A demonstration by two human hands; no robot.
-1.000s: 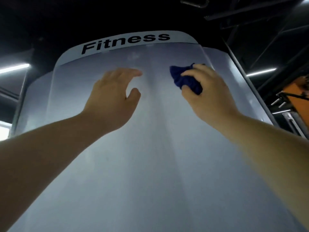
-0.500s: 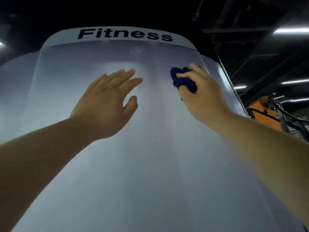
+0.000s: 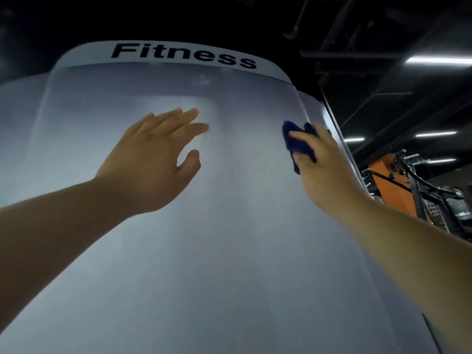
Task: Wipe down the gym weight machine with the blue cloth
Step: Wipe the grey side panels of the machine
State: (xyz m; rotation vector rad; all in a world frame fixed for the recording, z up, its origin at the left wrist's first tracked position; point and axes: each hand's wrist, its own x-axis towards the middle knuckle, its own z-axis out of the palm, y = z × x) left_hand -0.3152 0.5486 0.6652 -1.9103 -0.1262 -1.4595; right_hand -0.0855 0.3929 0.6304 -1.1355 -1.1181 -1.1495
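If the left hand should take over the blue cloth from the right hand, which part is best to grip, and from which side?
Probably the bunched fold of the blue cloth that sticks out left of the right hand. Come from the left with the open left hand: that side is bare, while the right hand's grip covers the rest.
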